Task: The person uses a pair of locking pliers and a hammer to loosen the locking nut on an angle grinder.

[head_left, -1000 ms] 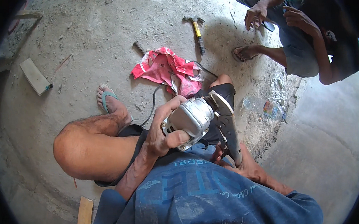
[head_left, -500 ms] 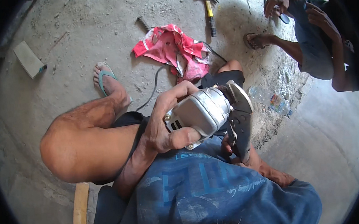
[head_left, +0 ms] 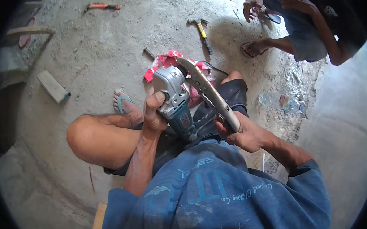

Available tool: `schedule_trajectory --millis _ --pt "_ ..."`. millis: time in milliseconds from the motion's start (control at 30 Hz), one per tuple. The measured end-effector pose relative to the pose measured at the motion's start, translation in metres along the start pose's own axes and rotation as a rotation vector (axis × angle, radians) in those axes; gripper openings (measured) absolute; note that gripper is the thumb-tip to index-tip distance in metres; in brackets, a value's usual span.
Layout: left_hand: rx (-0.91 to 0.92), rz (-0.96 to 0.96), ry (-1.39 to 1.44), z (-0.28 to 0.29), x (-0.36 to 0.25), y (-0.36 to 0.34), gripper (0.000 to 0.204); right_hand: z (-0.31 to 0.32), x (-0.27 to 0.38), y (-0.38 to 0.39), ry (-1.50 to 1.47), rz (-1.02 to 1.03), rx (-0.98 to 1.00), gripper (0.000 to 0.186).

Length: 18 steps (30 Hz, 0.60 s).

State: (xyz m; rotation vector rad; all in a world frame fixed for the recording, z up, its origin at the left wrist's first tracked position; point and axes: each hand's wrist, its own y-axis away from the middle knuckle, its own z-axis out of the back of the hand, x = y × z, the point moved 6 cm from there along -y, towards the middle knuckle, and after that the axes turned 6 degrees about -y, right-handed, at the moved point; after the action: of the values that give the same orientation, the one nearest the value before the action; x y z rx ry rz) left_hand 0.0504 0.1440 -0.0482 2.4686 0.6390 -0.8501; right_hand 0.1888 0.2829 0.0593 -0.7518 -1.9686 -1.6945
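My left hand (head_left: 154, 112) is closed around the silver gear head of an angle grinder (head_left: 173, 90), its thumb across the casing. The grinder's teal body points down toward my lap. A long, curved metal piece (head_left: 209, 94) with several holes slants beside the grinder. My right hand (head_left: 249, 132) grips its near end. Its far end lies against or just in front of the grinder head; I cannot tell whether they are joined. Behind the tool, a red and white cloth (head_left: 163, 62) lies on the floor, partly hidden.
A yellow and black hammer (head_left: 204, 35) and a bolt-like rod (head_left: 149, 53) lie beyond the cloth. Farther left is an orange-handled tool (head_left: 103, 7). A pale block (head_left: 53, 85) rests at left, a plastic bottle (head_left: 282, 102) at right. Another person (head_left: 318, 47) sits at far right.
The grinder has turned, so its teal body now shows, and has moved up and left. The curved piece has tilted, and my right hand has come into clearer view. The whole view has shifted.
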Motion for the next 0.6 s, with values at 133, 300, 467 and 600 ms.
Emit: schedule_trajectory --millis 133,300,467,600 --pt "-0.051 -0.037 -0.087 0.000 -0.002 -0.002 0.077 0.000 0.002 0.001 0.020 0.019 -0.021 0.019" --pt "0.002 -0.019 -0.020 -0.003 -0.006 0.001 0.074 -0.003 -0.001 0.000 0.113 0.082 -0.004 0.016" --pt "0.009 0.007 0.008 -0.002 -0.010 0.003 0.074 -0.004 0.007 0.002 0.192 0.150 -0.034 0.014" --pt "0.081 -0.082 0.093 -0.011 -0.030 0.000 0.073 -0.007 0.026 0.011 0.239 0.216 -0.040 0.021"
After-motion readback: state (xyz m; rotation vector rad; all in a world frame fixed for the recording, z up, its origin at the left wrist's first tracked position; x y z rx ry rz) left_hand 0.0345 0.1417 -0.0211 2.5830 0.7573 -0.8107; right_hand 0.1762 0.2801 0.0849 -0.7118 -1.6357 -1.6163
